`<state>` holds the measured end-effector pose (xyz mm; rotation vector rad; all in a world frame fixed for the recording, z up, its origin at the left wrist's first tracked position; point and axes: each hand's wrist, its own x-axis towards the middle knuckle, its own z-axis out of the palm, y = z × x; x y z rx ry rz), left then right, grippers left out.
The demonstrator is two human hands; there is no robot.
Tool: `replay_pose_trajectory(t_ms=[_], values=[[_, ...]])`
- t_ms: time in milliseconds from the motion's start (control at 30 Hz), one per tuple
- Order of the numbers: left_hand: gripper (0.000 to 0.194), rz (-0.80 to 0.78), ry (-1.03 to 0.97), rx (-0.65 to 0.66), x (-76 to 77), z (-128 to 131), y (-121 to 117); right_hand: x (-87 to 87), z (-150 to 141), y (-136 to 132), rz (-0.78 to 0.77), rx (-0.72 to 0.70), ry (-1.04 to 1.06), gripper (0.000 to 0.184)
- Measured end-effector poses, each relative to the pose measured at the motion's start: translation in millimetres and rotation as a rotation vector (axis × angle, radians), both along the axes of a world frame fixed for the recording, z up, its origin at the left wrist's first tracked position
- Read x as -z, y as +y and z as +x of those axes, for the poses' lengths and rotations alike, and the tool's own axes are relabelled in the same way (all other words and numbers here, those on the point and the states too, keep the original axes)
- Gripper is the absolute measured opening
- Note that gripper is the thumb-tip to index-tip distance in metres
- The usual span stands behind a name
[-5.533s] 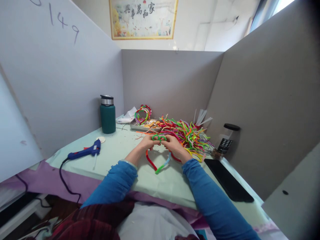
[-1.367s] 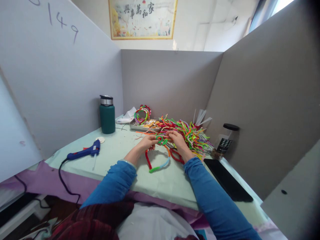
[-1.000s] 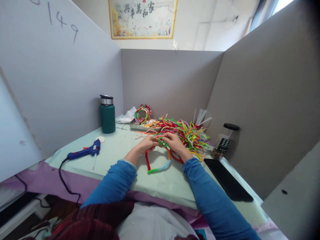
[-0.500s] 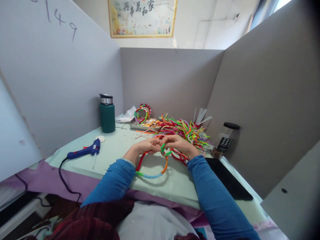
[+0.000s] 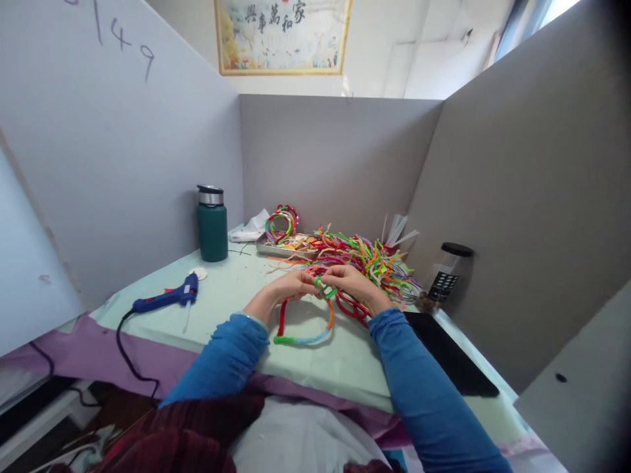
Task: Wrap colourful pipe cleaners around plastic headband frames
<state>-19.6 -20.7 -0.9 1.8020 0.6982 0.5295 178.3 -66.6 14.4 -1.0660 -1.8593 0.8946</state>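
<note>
Between my two hands hangs a loop of pipe cleaners (image 5: 311,339), joined from red, green, light blue and orange lengths. My left hand (image 5: 292,285) is closed in a pinch at the upper end of its red side. At the orange side's top, a green pipe cleaner (image 5: 326,290) is bent into small curls, and my right hand (image 5: 348,281) pinches it. The fingertips of both hands almost meet there, partly hiding the join. Just beyond and under my right hand lie red pipe cleaner loops (image 5: 352,307).
A heap of colourful pipe cleaners (image 5: 369,256) lies behind my hands, beside a metal tray (image 5: 276,250) with finished-looking rings (image 5: 280,225). Leftward are a blue glue gun (image 5: 165,299) and a green bottle (image 5: 212,226). A clear jar (image 5: 444,276) and black flat panel (image 5: 448,351) are rightward.
The green end has been curled round into a tighter coil at my right fingertips. The loop's lower left corner has swung clear of my left wrist.
</note>
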Motion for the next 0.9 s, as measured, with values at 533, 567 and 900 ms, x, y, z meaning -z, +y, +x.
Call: replay_pose_trajectory(t_ms=[533,567,900], values=[[0.032,0.008,-0.056,-0.021,-7.1,0,-7,-6.2,9,-4,-0.061,0.003,0.084,0.032],[0.032,-0.025,-0.068,0.025,-7.5,-1,-7,-7.3,11,-6,-0.086,-0.038,0.121,0.033],[0.034,-0.253,-0.047,0.257,-5.7,-3,-8,-8.0,-2,-15,-0.231,-0.367,0.114,0.037]])
